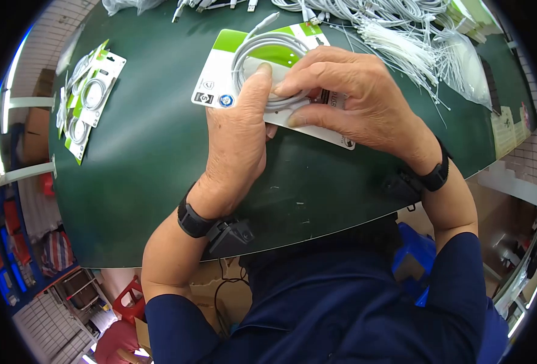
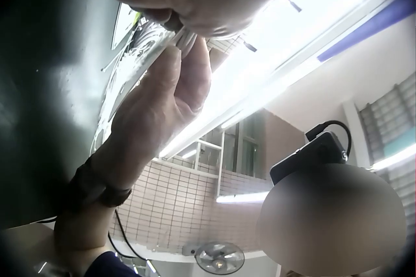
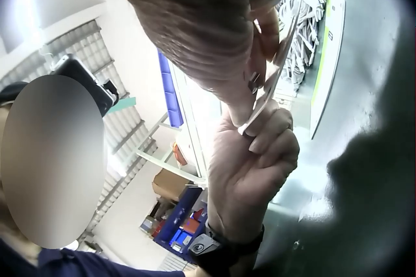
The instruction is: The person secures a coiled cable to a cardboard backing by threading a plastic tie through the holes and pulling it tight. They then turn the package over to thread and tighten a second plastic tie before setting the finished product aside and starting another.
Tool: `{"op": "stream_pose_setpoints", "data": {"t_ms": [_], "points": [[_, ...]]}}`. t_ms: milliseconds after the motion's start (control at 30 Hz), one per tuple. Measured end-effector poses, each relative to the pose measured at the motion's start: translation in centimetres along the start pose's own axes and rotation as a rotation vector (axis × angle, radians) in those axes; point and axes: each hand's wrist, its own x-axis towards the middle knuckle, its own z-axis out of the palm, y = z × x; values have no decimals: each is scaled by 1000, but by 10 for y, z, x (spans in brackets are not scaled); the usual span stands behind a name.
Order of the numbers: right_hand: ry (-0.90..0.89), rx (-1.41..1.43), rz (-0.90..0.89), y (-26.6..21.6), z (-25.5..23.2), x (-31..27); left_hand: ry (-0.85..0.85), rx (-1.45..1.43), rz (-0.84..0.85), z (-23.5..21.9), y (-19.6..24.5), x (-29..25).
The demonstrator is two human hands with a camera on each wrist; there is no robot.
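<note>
A white and green packaging card (image 1: 204,79) with a coiled white cable (image 1: 241,60) on its front is held up over the table. My left hand (image 1: 235,142) grips the card from its near edge, thumb pressed on the coil and fingers behind; in the right wrist view the left hand's (image 3: 247,166) curled fingers show behind the card. From the right, my right hand (image 1: 368,97) pinches the lower right of the coil, its fingertips inside the loop and its thumb low on the card. The cable's plug end (image 1: 268,22) sticks out above the card.
Several carded cables (image 1: 92,94) lie at the left of the green table (image 1: 141,170). Along the back are loose white cables (image 1: 341,11), a fan of white cable ties (image 1: 396,48) and a clear plastic bag (image 1: 471,73). Green-white cards (image 1: 474,21) are at the back right.
</note>
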Motion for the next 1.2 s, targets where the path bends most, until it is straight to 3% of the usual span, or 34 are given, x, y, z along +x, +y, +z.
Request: {"op": "stream_pose_setpoints", "data": {"t_ms": [567, 833, 1067, 1200], "points": [[-98, 42, 112, -7, -5, -1, -90, -48, -58, -2, -1, -2], [-111, 44, 129, -8, -5, -3, -45, -8, -54, -1, -2, -1], [-18, -12, -38, -4, -3, -1, 17, 76, 40, -4, -5, 5], [77, -89, -34, -2, -31, 5, 64, 47, 100, -11, 3, 8]]}}
